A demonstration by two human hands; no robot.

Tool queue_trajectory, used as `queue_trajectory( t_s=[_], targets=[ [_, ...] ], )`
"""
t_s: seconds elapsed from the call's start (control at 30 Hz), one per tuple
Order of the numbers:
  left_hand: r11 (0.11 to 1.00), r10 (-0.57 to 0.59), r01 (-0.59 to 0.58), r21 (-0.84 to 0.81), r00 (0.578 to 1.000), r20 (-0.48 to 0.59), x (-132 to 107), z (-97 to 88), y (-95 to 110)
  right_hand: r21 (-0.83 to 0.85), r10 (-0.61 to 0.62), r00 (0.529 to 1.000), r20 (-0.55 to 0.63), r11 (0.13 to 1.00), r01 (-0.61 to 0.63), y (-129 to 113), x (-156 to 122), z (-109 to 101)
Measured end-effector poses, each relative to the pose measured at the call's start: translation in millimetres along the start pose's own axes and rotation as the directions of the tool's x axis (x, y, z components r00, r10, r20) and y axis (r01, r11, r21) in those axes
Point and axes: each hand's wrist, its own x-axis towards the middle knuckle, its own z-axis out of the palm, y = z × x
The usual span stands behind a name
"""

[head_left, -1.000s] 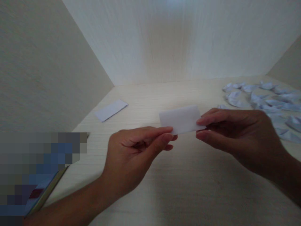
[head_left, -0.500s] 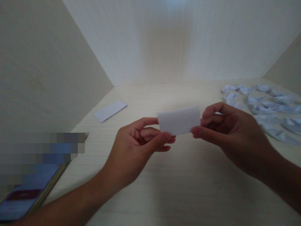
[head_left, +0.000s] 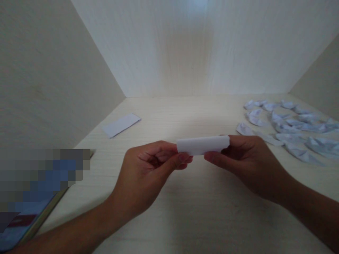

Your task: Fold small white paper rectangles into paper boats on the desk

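Observation:
I hold a small folded white paper (head_left: pixel 203 144) in the air above the pale wooden table (head_left: pixel 212 218). My left hand (head_left: pixel 144 180) pinches its left end between thumb and fingers. My right hand (head_left: pixel 245 165) pinches its right end the same way. The paper now looks like a narrow strip, tilted so its top edge faces me. Both hands are closed on it, close together at the middle of the view.
A folded white slip (head_left: pixel 121 125) lies flat at the far left of the table. Several folded paper pieces (head_left: pixel 288 130) are spread at the right. A phone-like object (head_left: pixel 29 218) with a blurred patch lies at the near left edge. Pale walls enclose the table on three sides.
The paper has tipped from a broad rectangle facing me to a narrow strip. Both hands have dropped slightly and moved closer in, still pinching its ends.

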Motion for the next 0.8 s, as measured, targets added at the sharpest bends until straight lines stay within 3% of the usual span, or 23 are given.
queue_trajectory(
  t_s=[0.13, 0.33, 0.67, 0.8],
  targets=[
    [1.0, 0.009, -0.01, 0.026, 0.999, 0.037, -0.9, 2.6, -4.4, 0.054, 0.051, 0.995, 0.086, 0.997, -0.056, 0.1, -1.0, 7.1],
    [0.999, -0.032, 0.034, -0.018, 0.996, 0.08, 1.1, 5.5, -5.0, 0.042, 0.139, 0.985, 0.107, 0.989, -0.144, 3.3, 1.7, 10.5],
    [1.0, 0.004, -0.002, -0.008, 0.977, 0.212, 6.8, -0.2, -12.2, -0.037, 0.12, 0.974, 0.191, 0.993, -0.115, 10.5, 4.6, 8.6],
    [0.985, 0.011, -0.066, 0.157, 0.945, 0.327, 11.4, 0.5, 1.5, -0.084, 0.084, 0.972, 0.221, 0.994, -0.066, 14.0, 5.3, 7.9]
  ],
)
